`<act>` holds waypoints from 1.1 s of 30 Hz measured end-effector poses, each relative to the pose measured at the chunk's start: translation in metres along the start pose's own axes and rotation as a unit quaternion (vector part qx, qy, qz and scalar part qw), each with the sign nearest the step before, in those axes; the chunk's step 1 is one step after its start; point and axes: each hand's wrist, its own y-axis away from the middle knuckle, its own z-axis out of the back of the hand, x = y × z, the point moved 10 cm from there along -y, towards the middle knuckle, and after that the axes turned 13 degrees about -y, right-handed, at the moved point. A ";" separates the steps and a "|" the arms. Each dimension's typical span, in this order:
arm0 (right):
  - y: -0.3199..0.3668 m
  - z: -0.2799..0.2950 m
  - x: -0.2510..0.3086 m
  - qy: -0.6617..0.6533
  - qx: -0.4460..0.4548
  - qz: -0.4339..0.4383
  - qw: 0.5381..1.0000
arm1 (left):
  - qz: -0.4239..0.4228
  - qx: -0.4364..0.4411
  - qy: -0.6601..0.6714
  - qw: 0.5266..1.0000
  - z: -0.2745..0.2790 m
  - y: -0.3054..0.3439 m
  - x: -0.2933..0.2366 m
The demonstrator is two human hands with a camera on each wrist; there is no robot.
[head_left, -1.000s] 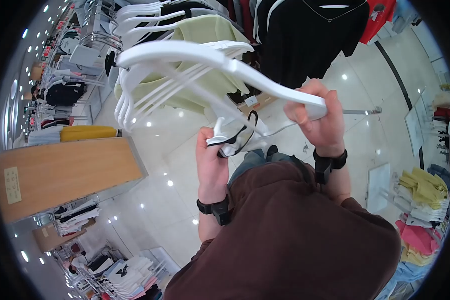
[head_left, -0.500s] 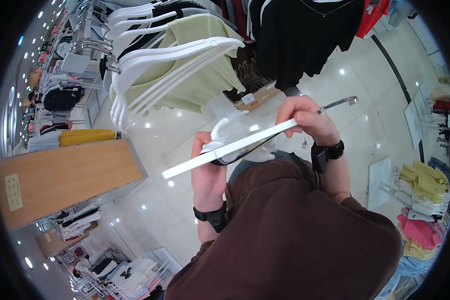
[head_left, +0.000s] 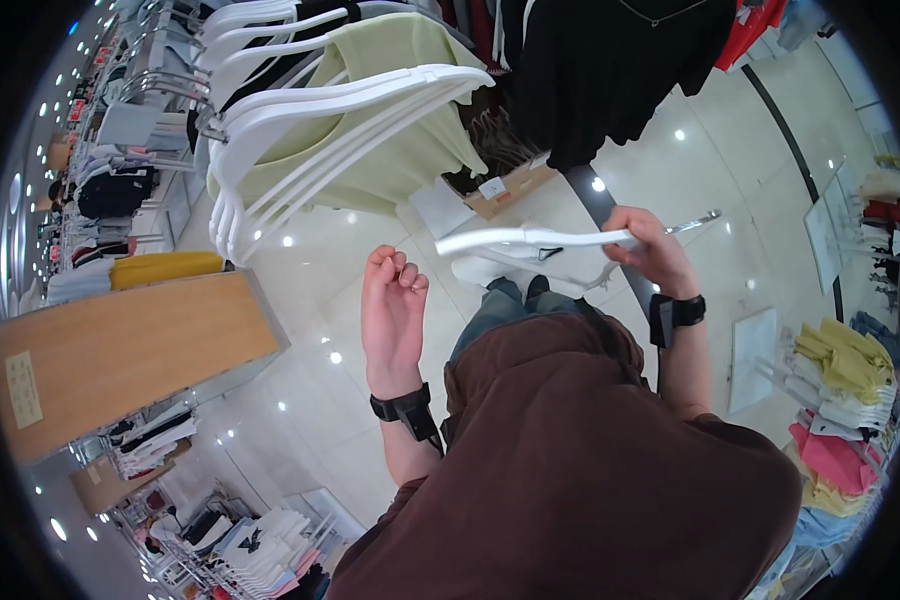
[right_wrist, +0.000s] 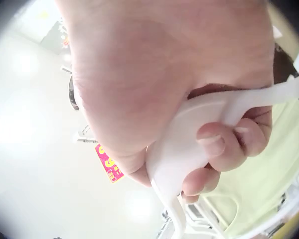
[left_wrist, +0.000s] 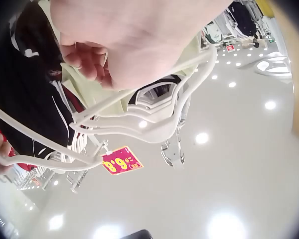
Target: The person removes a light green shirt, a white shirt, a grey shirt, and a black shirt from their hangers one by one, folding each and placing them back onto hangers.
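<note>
Checker: What is listed on your left?
Clerk: One wooden-topped counter (head_left: 150, 335), label at its far left. Beyond it, folded yellow cloth (head_left: 165, 268). Next, one row of white hangers (head_left: 370, 85) on a rail, a pale green top (head_left: 410, 45) behind the nearest ones.

Checker: Your hands?
Clerk: Apart. Your left hand (head_left: 395, 325): raised, fingers loosely bent, nothing seen in it. Your right hand (head_left: 655, 250): clamped round one white hanger (head_left: 510, 237).

Checker: Position of that hanger?
Clerk: In front of your body, off the row; metal hook pointing right, far end towards your left hand, a gap showing between. Beneath it, one white item (head_left: 570, 265), kind unclear; whether it hangs from the hanger, you cannot tell.

Checker: Further right?
Clerk: One black top (head_left: 620, 70), hanging ahead of you; then yellow clothes (head_left: 840, 355) at the edge.

Checker: Step in hand?
Clerk: By judgement, you are handling a single loose hanger one-handed. The next move seems to call for a firm right grip, the hook clear of the black top, your left hand free to steady the far end.
</note>
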 end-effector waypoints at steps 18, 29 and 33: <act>-0.018 -0.048 -0.001 0.159 -0.028 -0.111 0.981 | -0.145 0.026 -0.503 0.852 -0.028 -0.023 -0.009; -0.125 -0.228 0.077 0.375 0.112 0.129 0.911 | -0.257 -0.107 -0.572 0.772 0.020 0.027 -0.109; -0.142 -0.308 0.120 0.442 0.168 0.292 0.831 | -0.312 -0.171 -0.504 0.787 0.039 0.037 -0.148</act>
